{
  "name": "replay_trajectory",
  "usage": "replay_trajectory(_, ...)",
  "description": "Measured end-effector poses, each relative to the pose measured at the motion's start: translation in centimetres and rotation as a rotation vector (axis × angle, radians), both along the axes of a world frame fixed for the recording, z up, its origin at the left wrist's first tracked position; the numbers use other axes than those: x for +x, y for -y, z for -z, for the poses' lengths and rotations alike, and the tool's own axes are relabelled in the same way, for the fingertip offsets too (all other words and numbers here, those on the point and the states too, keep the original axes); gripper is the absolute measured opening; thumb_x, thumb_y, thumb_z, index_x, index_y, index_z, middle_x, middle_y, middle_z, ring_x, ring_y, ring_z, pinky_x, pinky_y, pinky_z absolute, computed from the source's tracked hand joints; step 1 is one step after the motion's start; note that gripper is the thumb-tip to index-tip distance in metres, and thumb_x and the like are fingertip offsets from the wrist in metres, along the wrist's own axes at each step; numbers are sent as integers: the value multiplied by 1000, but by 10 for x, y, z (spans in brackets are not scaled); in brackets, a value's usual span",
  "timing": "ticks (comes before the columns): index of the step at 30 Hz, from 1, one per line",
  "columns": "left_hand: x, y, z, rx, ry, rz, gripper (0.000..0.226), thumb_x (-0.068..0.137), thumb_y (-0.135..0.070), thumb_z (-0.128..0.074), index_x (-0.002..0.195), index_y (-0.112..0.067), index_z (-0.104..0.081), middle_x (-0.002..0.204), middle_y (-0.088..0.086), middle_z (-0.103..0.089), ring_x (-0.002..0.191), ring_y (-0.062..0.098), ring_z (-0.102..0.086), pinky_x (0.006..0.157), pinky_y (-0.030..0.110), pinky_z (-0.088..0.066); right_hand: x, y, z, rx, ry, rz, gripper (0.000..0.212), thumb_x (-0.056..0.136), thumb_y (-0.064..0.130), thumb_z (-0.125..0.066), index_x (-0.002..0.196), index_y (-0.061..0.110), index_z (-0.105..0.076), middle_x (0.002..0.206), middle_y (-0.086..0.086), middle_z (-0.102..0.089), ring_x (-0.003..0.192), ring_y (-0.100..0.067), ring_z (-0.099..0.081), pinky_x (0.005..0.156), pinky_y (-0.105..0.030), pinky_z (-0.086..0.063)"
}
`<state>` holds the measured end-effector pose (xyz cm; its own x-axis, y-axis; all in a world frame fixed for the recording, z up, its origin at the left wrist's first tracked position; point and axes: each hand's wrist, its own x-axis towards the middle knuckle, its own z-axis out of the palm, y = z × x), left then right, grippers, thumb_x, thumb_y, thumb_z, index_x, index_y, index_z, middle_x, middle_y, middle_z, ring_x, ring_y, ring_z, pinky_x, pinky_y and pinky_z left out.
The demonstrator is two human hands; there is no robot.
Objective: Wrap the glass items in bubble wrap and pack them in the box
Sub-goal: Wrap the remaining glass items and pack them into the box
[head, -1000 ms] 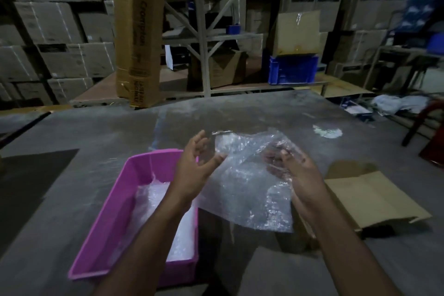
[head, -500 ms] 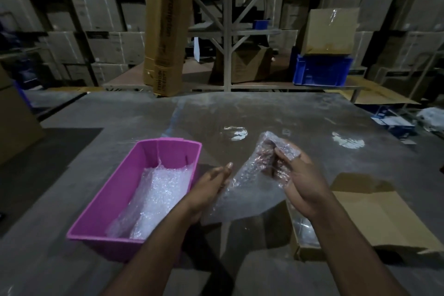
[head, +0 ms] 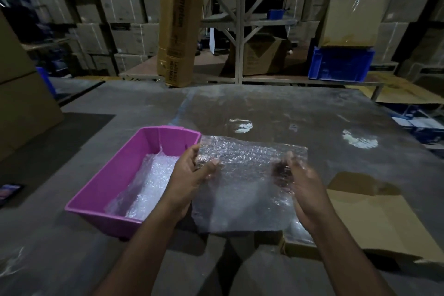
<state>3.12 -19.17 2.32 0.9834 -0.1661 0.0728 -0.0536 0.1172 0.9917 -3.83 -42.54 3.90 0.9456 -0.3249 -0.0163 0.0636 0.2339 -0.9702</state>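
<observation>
- The bubble wrap sheet was a clear, roughly rectangular plastic film with a fine blistered texture, held spread in the air above the near part of the desk.
- The left hand gripped the sheet's left edge: thumb pressed on the near face, fingers curled behind the film, palm turned inward.
- The right hand gripped the right edge; its fingertips showed dimly through the film, so the grip there was a pinch on the sheet with the fingers behind it.
- Both forearms extended forward from the bottom of the view, wrists level.
- A pink plastic bin, rectangular with sloped smooth walls, sat on the desk just left of the sheet and contained more crumpled bubble wrap.
- A brown corrugated cardboard box lay at the right, flaps open, partly under the right hand.
- The desk surface was grey, dull and covered in part by a glossy clear film.
- A tall upright carton behind the desk bore vertical printing, too blurred to read with certainty.
- A blue ribbed crate stood on a rear shelf.
</observation>
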Motion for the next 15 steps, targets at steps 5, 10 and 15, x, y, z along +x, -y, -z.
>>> replay_trajectory(5,-18,5,9,-59,27,-35,49,88,-16,-75,132,-8,-54,118,13,-71,105,27,-71,89,39,-58,-2,2,18,21,-53,-37,19,100,27,-58,91,13,-69,78,0,-66,68,-13,-55,64,-26,-47)
replay_trajectory(10,-27,8,11,-40,107,-223,25,97,-9,-66,108,-11,-44,67,-11,-54,60,7,-52,57,21,-47,-4,-1,25,-13,44,63,22,95,14,-66,117,17,-65,77,1,-71,65,-9,-63,58,-22,-54)
replay_trajectory(15,-36,1,9,88,202,-288,24,105,-15,-55,94,-18,-34,69,0,-46,59,11,-43,56,27,-42,-5,-5,24,-89,98,127,42,100,12,-60,135,34,-53,71,0,-69,58,-13,-61,55,-28,-55)
